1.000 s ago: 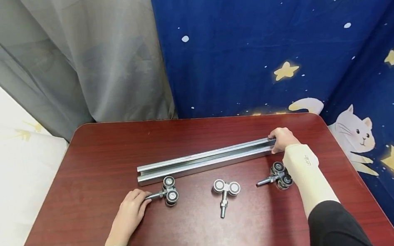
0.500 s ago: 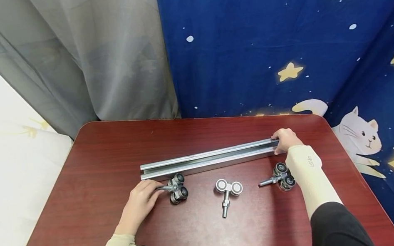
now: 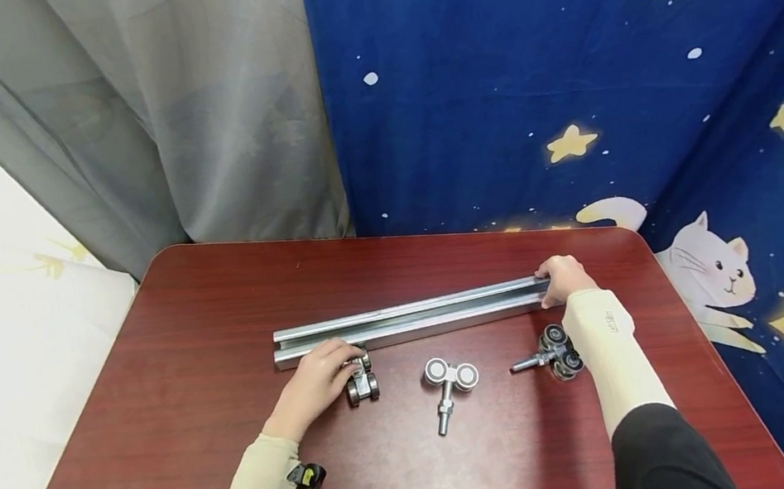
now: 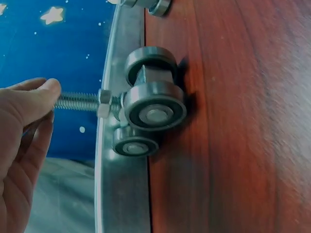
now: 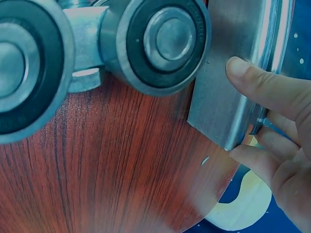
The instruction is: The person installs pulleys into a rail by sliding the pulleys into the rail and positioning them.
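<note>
In the head view my left hand point(image 3: 317, 382) pinches the threaded bolt point(image 4: 80, 102) of a roller trolley point(image 3: 363, 387) between thumb and fingers. The bolt points up and the wheels point(image 4: 155, 114) face down, close to the tabletop; whether they touch it I cannot tell. This trolley is in front of the left part of a metal track point(image 3: 410, 319), a slotted channel lying on the table. At the track's right end, my right hand point(image 3: 564, 279) grips it, with the thumb on the near side in the right wrist view. Fingers partly hide the held trolley in the head view.
A second trolley point(image 3: 448, 378) lies in front of the track's middle, bolt toward me. The third trolley point(image 3: 556, 353) lies beside my right forearm, bolt pointing left. Grey and blue star-patterned curtains point(image 3: 455, 102) hang behind the red-brown table point(image 3: 409, 476).
My left hand has moved right with its trolley and tipped it from lying flat, bolt to the left, to bolt up. My right hand stays on the track end.
</note>
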Motion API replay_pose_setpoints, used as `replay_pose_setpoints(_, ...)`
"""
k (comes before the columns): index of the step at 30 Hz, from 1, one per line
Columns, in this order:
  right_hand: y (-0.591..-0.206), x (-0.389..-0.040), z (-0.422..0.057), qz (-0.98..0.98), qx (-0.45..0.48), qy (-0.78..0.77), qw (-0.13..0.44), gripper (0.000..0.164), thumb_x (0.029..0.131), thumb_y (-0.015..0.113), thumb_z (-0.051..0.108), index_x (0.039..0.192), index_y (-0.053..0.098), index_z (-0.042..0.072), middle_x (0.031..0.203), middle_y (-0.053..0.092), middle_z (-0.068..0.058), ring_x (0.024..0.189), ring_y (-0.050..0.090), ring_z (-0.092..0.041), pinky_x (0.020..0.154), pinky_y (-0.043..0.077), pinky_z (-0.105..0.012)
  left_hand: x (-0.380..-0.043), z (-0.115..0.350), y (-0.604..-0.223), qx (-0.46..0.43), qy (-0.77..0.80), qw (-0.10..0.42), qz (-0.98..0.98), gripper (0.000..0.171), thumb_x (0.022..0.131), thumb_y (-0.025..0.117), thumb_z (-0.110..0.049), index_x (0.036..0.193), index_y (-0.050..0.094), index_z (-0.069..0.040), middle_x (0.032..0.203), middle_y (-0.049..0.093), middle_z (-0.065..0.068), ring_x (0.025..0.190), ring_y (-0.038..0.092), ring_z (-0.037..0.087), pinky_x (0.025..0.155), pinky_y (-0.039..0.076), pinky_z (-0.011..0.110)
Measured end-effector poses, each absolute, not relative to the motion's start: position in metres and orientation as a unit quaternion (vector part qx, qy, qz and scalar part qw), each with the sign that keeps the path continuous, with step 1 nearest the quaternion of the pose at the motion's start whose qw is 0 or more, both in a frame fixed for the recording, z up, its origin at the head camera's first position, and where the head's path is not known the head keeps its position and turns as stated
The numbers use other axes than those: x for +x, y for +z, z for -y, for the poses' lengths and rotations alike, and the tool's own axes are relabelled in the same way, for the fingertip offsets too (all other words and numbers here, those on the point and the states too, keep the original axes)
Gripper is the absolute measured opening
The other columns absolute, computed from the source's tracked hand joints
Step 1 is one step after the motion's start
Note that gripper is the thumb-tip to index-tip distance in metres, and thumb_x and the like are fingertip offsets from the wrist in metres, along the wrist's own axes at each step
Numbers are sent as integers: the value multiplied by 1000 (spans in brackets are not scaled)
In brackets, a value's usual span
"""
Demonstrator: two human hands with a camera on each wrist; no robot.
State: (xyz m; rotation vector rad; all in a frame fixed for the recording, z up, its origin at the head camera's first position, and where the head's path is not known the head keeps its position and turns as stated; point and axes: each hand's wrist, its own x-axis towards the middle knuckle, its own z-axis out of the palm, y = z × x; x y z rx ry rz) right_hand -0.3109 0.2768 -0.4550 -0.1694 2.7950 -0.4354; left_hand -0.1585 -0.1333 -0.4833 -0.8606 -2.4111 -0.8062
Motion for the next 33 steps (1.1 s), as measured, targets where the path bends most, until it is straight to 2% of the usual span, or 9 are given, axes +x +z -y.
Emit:
replay_pose_setpoints(2, -455, -311, -276, -975, -60, -153, 151, 59, 59, 82, 5, 114, 60, -3, 119, 55, -25, 109, 48, -42, 87, 43, -52, -157, 135, -484, -298, -319, 204, 876, 24, 71, 73, 1, 93, 66, -5, 83, 62, 2, 72, 56, 13, 64, 48, 29)
replay_pose_setpoints(6, -455, -311, -276, -976, -61, -150, 149, 60, 59, 82, 5, 114, 60, -3, 120, 54, -24, 110, 47, -42, 88, 42, -52, -155, 137, -488, -251, -367, 126, 887, 25, 77, 70, -6, 102, 64, -5, 84, 61, -1, 71, 53, 7, 63, 47, 24)
replay_pose_setpoints(10, -455, -311, -277, -975, -58, -150, 152, 60, 59, 82, 5, 114, 60, -3, 120, 54, -24, 111, 47, -42, 88, 42, -51, -154, 136, -493, -211, -396, 81, 890, 22, 81, 67, -8, 103, 64, -4, 90, 64, 1, 77, 58, 8, 69, 51, 25)
replay_pose_setpoints(20, -453, -309, -276, -975, -62, -151, 153, 59, 61, 80, 4, 115, 59, -3, 120, 54, -24, 111, 47, -42, 88, 42, -52, -154, 134, -504, -197, -426, 103, 877, 19, 79, 68, -4, 98, 66, -4, 90, 66, 3, 77, 58, 6, 68, 50, 26)
replay_pose_setpoints(33, -454, -310, -276, -975, -55, -150, 155, 60, 61, 81, 6, 116, 59, -2, 123, 52, -24, 114, 43, -44, 89, 41, -53, -154, 133, -508, -172, -430, 103, 880, 16, 81, 65, -5, 97, 66, -8, 93, 65, 2, 84, 58, 9, 71, 50, 30)
